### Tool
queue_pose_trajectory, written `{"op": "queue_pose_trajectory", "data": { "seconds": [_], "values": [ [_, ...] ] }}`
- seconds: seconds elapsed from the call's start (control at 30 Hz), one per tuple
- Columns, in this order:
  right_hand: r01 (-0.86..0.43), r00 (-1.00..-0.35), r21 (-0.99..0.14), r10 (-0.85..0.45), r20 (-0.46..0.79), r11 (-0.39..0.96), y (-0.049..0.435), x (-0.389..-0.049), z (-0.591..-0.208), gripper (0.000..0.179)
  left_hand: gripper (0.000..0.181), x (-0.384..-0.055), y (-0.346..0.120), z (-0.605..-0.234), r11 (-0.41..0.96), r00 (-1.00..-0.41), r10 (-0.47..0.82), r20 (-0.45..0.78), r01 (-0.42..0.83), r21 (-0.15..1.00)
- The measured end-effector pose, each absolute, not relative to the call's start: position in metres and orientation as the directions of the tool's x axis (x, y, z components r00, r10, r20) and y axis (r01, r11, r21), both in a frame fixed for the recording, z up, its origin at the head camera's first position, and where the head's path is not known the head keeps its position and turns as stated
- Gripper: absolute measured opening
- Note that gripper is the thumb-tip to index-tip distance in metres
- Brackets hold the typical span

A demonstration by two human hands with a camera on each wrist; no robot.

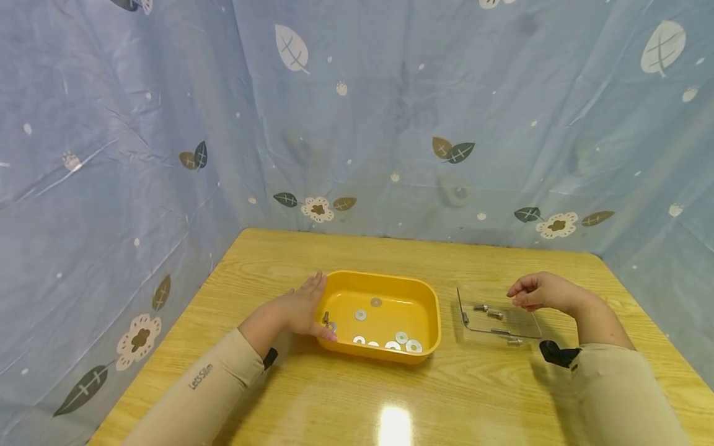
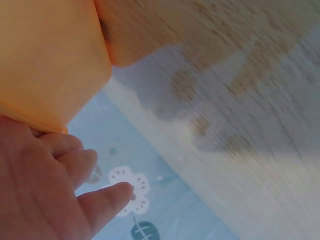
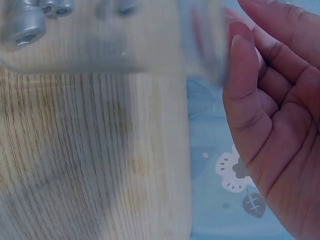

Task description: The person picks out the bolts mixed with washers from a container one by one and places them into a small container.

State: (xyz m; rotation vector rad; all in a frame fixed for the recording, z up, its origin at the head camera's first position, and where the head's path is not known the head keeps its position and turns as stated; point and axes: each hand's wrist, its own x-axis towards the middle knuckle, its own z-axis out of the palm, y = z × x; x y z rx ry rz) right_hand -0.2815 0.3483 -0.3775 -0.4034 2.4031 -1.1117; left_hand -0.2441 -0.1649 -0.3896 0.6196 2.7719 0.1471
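Observation:
My left hand (image 1: 301,310) rests against the left end of a yellow tray (image 1: 436,310), thumb at its front left corner. In the left wrist view, several fingers (image 2: 105,205) extend below the tray's rim. Flat washers (image 1: 361,314) and a small screw (image 1: 326,318) lie in the tray. My right hand (image 1: 543,292) is at the back right of a clear box (image 1: 471,339), fingers bent. The right wrist view shows a finger (image 3: 243,75) beside the box's wall; the thumb and index tips are cut off there. Socket-head bolts (image 1: 494,314) lie in the box.
Both containers stand on a wood-grain table (image 1: 334,402) with a bright glare spot near the front. A blue patterned curtain (image 1: 390,124) hangs behind the table and at both sides.

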Motion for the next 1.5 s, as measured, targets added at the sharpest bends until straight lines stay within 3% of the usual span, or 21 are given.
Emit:
{"op": "queue_pose_trajectory", "data": {
  "seconds": [0.33, 0.67, 1.1, 1.5],
  "values": [
    [-0.065, -0.831, -0.766, -0.46, -0.314, 0.64, 0.344, -0.284, -0.366, 0.044, 0.131, -0.244, -0.165, -0.391, 0.9, -0.861, 0.434, -0.264, 0.402, 0.168],
    [-0.101, -0.826, -0.745, -0.473, -0.306, 0.659, 0.312, -0.295, -0.331, 0.038, 0.13, -0.245, -0.166, -0.388, 0.901, -0.862, 0.433, -0.265, 0.4, 0.171],
    [-0.217, -0.814, -0.733, -0.534, -0.229, 0.645, 0.236, -0.318, -0.305, 0.031, 0.13, -0.245, -0.165, -0.387, 0.9, -0.859, 0.433, -0.272, 0.396, 0.18],
    [-0.294, -0.779, -0.753, -0.603, -0.169, 0.59, 0.16, -0.337, -0.308, 0.024, 0.129, -0.245, -0.166, -0.386, 0.9, -0.86, 0.434, -0.271, 0.397, 0.18]
  ]
}}
